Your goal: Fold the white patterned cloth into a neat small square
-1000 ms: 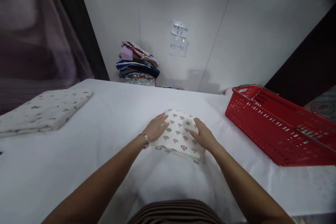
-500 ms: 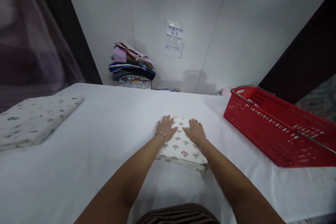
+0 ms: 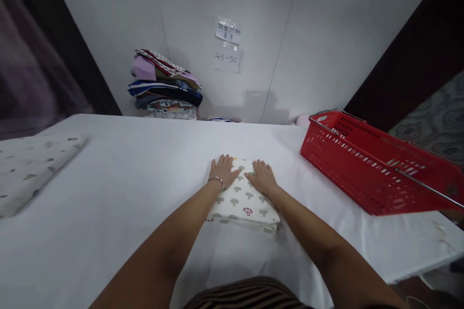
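Observation:
A folded white cloth [image 3: 242, 202] printed with grey mushrooms and a red one lies in front of me on the white-covered table [image 3: 145, 169]. On its far left part my left hand [image 3: 222, 172] rests flat, fingers spread, with a bracelet at the wrist. My right hand [image 3: 264, 177] lies flat on the far right part, also with fingers apart. Both palms touch the cloth without gripping it. The cloth's near edge shows several layers.
A red plastic basket [image 3: 337, 169] with metal handles stands on the right. Another folded patterned cloth [image 3: 32, 164] lies at the left. Behind the table, a stack of folded fabrics [image 3: 166, 84] leans near the wall, where paper signs [image 3: 227, 55] are taped.
The whole view has shifted, so the cloth, basket and stack appear farther left. Both hands stay flat in the same places on the cloth.

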`<state>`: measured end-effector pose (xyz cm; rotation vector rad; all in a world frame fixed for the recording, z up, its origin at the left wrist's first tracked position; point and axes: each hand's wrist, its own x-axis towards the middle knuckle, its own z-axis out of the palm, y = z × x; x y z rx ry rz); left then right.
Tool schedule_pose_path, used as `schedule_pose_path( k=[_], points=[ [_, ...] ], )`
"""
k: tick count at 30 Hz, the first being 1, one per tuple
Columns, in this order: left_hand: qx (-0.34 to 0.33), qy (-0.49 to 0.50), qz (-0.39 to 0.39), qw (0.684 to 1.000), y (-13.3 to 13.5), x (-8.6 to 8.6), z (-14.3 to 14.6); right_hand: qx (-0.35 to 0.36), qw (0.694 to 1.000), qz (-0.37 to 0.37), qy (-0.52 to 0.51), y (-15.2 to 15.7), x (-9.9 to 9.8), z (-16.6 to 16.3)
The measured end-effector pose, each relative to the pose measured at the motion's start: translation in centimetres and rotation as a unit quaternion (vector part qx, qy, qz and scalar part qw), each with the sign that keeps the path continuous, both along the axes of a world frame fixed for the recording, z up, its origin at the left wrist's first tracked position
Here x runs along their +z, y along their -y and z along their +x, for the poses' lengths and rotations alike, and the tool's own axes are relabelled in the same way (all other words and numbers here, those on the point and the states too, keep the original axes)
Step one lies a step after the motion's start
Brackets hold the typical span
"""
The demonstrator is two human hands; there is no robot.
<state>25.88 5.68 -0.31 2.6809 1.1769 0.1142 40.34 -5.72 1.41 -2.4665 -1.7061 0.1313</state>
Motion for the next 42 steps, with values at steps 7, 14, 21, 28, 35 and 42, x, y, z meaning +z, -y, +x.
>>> schedule_pose_path(
  k=[7, 14, 21, 28, 35, 42],
  points=[
    [0.002, 0.007, 0.002, 1.000, 0.0, 0.2, 0.0, 0.084, 0.995, 0.015, -0.056, 5.6, 0.6, -4.4],
    [0.001, 0.018, -0.019, 1.000, -0.5, 0.5, 0.3, 0.083, 0.994, 0.026, -0.072, 7.5, -1.1, -5.6],
    [0.091, 0.083, -0.096, 0.988, -0.1, 2.7, -4.2, 0.072, 0.973, 0.137, -0.171, 7.0, 0.5, -1.2],
    [0.198, 0.082, -0.181, 0.960, 4.4, 2.2, -11.3, -0.026, 0.973, 0.019, -0.227, 1.4, 2.5, 8.0],
    [0.166, 0.082, -0.181, 0.966, 1.1, 2.0, -10.6, -0.005, 0.970, -0.074, -0.232, -0.1, 1.8, 8.1],
    [0.214, 0.130, -0.074, 0.965, -9.2, 4.0, -9.1, -0.011, 0.947, -0.065, -0.316, 5.0, 0.4, 1.7]
  ],
)
